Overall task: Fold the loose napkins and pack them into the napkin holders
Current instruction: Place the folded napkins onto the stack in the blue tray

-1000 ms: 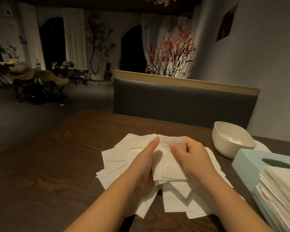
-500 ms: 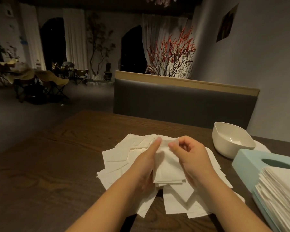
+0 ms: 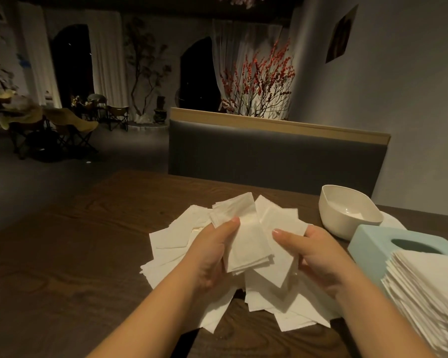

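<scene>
Since a second ago, both hands have drawn apart: the single bundle they shared is now split, each hand with its own share, and the bundles have risen a little over the pile.

Loose napkins (image 3: 171,236) lie fanned across the middle of the wooden table (image 3: 70,244), reaching toward its near edge. Above them the left hand (image 3: 212,251) grips a folded napkin stack (image 3: 241,236), thumb pressed on top and fingers curled underneath; the stack's long axis runs from near to far, and its far end tips slightly toward the table's left edge. Just beside it, the right hand (image 3: 318,257) holds a second napkin bundle (image 3: 277,228) with its thumb laid across the top; this one leans the other way, with a pointed corner aimed down at the near edge. The fingers under it are hidden, so I judge them curled only from the knuckles.

Toward the far right corner stands a white bowl (image 3: 347,215). Nearer along the right edge sits a pale blue napkin holder (image 3: 373,244) with an oval opening, and at the near right corner a tall pile of folded napkins (image 3: 429,295) rests against it.
</scene>
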Action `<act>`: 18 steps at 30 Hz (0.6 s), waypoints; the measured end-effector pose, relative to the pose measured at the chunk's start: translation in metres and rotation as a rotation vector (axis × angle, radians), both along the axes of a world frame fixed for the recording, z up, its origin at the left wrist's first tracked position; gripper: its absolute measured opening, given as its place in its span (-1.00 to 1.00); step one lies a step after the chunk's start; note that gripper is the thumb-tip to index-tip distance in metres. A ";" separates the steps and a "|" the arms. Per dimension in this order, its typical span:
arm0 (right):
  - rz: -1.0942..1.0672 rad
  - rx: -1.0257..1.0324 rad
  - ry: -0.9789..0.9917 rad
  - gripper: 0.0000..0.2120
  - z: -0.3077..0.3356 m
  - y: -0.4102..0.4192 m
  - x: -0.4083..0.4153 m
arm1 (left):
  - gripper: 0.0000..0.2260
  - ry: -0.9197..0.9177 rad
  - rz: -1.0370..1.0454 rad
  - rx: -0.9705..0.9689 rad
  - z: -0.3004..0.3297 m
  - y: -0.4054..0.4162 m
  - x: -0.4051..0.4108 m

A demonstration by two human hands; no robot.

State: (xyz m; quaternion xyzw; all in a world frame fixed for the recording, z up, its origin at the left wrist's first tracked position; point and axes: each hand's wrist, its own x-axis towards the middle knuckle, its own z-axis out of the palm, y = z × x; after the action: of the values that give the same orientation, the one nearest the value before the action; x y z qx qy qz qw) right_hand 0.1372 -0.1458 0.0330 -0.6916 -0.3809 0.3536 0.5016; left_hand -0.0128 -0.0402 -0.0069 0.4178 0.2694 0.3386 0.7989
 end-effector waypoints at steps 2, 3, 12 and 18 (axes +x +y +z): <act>-0.050 0.081 -0.054 -0.73 -0.001 0.000 0.000 | -0.74 0.010 0.029 -0.002 0.000 0.001 0.000; -0.087 0.114 -0.047 -0.75 0.000 0.001 0.001 | -0.76 0.015 0.051 0.002 0.000 0.003 0.000; -0.077 0.344 0.338 -0.68 0.006 -0.004 0.005 | -0.73 0.085 0.076 -0.016 0.001 0.006 0.000; 0.174 0.201 0.254 -0.67 0.009 -0.004 -0.003 | -0.75 0.129 -0.109 -0.012 0.001 -0.004 -0.002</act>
State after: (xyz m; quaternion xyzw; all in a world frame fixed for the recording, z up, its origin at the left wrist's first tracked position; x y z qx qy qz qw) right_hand 0.1342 -0.1498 0.0425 -0.5523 -0.4064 0.4400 0.5799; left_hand -0.0147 -0.0442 -0.0063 0.4482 0.2991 0.2652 0.7996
